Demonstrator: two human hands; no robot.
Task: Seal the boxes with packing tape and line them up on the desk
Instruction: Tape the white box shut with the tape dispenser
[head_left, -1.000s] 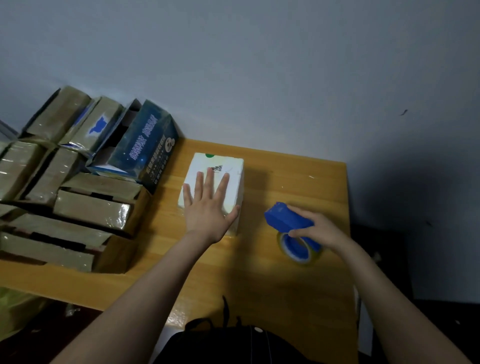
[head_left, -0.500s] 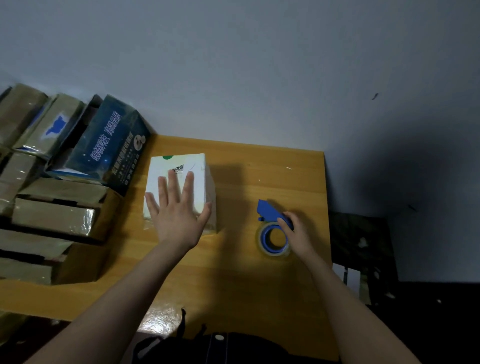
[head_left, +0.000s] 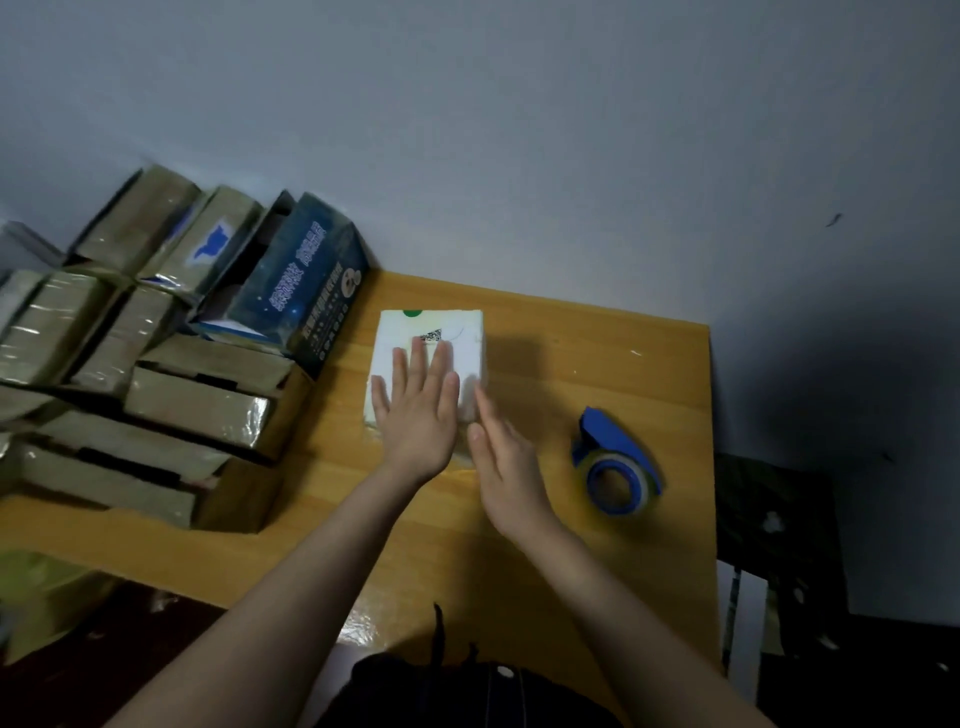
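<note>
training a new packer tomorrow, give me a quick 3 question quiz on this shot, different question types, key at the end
1. Fill in: the blue tape dispenser lies on the desk to the ___ of the white box.
2. The left hand lies flat on: A the white box's top; B the desk; C the tape dispenser.
3. True or false: the right hand grips the tape dispenser.

Key: 1 right. 2 A. 3 false: its fingers are straight at the white box's right side, and the tape dispenser lies untouched.
</note>
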